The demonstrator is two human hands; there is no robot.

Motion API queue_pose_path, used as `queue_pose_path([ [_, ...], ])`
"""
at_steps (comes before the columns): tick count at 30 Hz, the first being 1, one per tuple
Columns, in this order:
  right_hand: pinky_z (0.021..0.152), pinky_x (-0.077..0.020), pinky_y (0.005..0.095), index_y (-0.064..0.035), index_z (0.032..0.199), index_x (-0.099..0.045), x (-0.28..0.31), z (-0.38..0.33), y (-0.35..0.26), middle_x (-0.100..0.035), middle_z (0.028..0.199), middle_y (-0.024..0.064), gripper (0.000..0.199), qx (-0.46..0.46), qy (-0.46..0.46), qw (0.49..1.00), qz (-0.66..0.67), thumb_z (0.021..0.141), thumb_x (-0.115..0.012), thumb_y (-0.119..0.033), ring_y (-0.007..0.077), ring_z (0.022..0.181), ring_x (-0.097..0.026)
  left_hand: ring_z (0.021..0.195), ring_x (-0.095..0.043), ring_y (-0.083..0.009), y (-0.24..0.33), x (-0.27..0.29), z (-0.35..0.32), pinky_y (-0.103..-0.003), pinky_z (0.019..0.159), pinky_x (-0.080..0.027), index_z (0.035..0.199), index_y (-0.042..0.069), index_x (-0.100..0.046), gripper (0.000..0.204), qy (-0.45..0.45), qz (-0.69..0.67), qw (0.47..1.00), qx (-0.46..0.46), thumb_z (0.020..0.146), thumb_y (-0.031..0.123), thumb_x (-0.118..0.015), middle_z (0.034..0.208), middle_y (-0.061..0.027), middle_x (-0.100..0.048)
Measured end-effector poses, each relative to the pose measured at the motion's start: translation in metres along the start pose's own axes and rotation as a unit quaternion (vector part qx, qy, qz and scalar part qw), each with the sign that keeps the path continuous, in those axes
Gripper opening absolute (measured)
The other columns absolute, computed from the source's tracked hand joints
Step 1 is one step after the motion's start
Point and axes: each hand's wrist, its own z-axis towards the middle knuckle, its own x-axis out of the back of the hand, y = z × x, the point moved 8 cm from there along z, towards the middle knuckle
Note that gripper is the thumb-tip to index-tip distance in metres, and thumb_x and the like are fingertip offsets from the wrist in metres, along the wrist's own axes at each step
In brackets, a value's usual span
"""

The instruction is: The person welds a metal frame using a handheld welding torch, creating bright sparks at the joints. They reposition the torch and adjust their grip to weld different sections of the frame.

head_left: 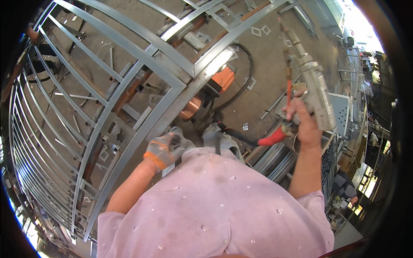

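Note:
My bare right hand (301, 114) is wrapped round a grey welding gun (316, 86) and holds it up at the right. Its long thin nozzle points away from me, with a small red glow near the tip. An orange hose runs along the gun, and a red sleeve with a black cable (254, 141) trails from the grip area. My left hand (165, 150), in a grey and orange glove, is low beside my thigh with its fingers curled; what they hold, if anything, is hidden. Just beyond that glove is the corner of a silver metal frame (176, 88).
The barred frame fills the left side, its edge close to my legs. Near my feet are a copper wire spool (192, 107), an orange machine (223, 78) and a looped black cable (251, 60). Metal tubes (275, 161) lie at the right. Small diamond-shaped pieces (256, 31) lie on the floor.

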Motion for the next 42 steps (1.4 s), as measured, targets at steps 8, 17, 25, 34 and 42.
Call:
queue_pose_path([
  [8, 0.086, -0.0591, 0.0369, -0.003, 0.128, -0.064, 0.076, 0.123, -0.04, -0.057, 0.079, 0.0, 0.036, 0.018, -0.126, 0.992, -0.015, 0.118, -0.065, -0.037, 0.0119, 0.067, -0.059, 0.099, -0.083, -0.0345, -0.049, 0.009, -0.035, -0.041, 0.094, -0.064, 0.12, 0.003, -0.077, 0.035, 0.163, -0.109, 0.963, 0.186, 0.098, 0.029, -0.084, 0.107, -0.0161, -0.086],
  [17, 0.085, -0.0563, 0.0355, -0.0055, 0.129, -0.064, 0.064, 0.241, 0.022, -0.059, 0.084, -0.0012, 0.041, -0.08, -0.278, 0.956, 0.05, 0.122, -0.057, -0.045, 0.0114, 0.071, -0.059, 0.101, -0.084, -0.0329, 0.029, -0.051, -0.006, -0.042, 0.095, -0.065, 0.12, 0.002, -0.076, 0.035, 0.209, -0.129, 0.934, 0.26, 0.096, 0.026, -0.085, 0.108, -0.0168, -0.086],
  [25, 0.097, -0.0595, 0.0425, -0.0057, 0.135, -0.062, -0.017, 0.266, -0.008, -0.059, 0.091, 0.0009, 0.055, -0.053, -0.251, 0.955, 0.151, 0.122, -0.05, -0.058, 0.013, 0.079, -0.061, 0.125, -0.075, -0.041, 0.111, -0.037, 0.128, -0.047, 0.11, -0.06, 0.144, 0.012, -0.068, 0.061, 0.011, -0.06, 0.992, 0.114, 0.097, 0.048, -0.082, 0.133, -0.0196, -0.079],
  [34, 0.102, -0.0597, 0.052, -0.0041, 0.134, -0.06, -0.045, 0.233, -0.054, -0.057, 0.091, 0.0023, 0.06, -0.09, -0.162, 0.954, 0.237, 0.12, -0.051, -0.061, 0.0168, 0.081, -0.062, 0.12, -0.074, -0.0399, 0.177, -0.034, 0.198, -0.049, 0.103, -0.059, 0.141, 0.01, -0.069, 0.059, 0.036, -0.154, 0.973, -0.171, 0.094, 0.041, -0.087, 0.13, -0.0182, -0.077],
  [42, 0.09, -0.0622, 0.0496, -0.0091, 0.125, -0.06, -0.055, 0.232, 0.033, -0.062, 0.086, 0.0024, 0.048, -0.193, -0.165, 0.915, 0.313, 0.119, -0.059, -0.057, 0.018, 0.077, -0.065, 0.114, -0.076, -0.0389, 0.15, -0.063, 0.176, -0.048, 0.099, -0.06, 0.132, 0.009, -0.074, 0.048, -0.045, -0.186, 0.981, -0.032, 0.097, 0.04, -0.084, 0.119, -0.0184, -0.079],
])
